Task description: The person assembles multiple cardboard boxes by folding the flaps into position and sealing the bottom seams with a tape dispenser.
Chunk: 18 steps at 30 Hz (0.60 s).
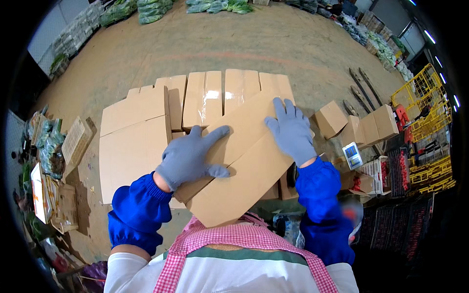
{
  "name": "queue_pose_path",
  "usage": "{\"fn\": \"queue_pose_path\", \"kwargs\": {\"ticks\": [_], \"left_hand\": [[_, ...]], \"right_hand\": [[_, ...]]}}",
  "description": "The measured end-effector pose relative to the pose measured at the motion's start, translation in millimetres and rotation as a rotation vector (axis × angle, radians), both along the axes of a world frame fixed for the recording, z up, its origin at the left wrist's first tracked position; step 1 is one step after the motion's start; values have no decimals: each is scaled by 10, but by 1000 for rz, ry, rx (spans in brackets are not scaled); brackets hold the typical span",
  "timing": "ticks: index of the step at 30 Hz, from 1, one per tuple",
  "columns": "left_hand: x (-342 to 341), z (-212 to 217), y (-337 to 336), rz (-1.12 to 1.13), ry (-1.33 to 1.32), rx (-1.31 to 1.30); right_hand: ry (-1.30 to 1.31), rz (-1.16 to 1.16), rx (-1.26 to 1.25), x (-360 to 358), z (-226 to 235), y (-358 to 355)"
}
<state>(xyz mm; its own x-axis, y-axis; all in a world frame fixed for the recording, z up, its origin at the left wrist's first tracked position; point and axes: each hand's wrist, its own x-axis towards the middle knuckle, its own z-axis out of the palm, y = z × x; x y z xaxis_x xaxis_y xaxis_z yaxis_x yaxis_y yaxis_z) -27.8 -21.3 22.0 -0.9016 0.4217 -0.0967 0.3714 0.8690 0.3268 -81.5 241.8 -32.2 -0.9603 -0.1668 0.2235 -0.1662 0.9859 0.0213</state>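
A folded-flat cardboard carton (249, 183) lies tilted diagonally in front of me, its near corner close to my apron. My left hand (188, 158), in a grey glove, rests on its left part with fingers and thumb spread. On the far right part lies my right hand (292, 131), also gloved, fingers stretched over the surface near the edge. Beneath and beyond it stand several closed cartons (202, 97), some with shiny clear tape. Another large flat cardboard piece (132, 151) sits left of my left hand.
Small cartons (330, 118) and a scale with a lit display (352, 156) stand at right, near crates of red produce (376, 173) and yellow metal frames (430, 122). Pale crates (77, 141) and bagged greens (51, 146) are at left. More bagged greens (154, 10) line the far floor.
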Motion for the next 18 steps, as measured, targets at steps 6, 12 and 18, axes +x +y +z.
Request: {"fn": "queue_pose_path", "kwargs": {"ticks": [6,12,18], "left_hand": [[49,-16,110,60,-63,-3],[82,-57,132,39,5,47],[29,-55,52,77,-82,43]], "right_hand": [[-49,-30,-30,-55,-7,49],[177,-22,-80,-12,-50,147],[489,-352,-929,179,-364,1018]]}}
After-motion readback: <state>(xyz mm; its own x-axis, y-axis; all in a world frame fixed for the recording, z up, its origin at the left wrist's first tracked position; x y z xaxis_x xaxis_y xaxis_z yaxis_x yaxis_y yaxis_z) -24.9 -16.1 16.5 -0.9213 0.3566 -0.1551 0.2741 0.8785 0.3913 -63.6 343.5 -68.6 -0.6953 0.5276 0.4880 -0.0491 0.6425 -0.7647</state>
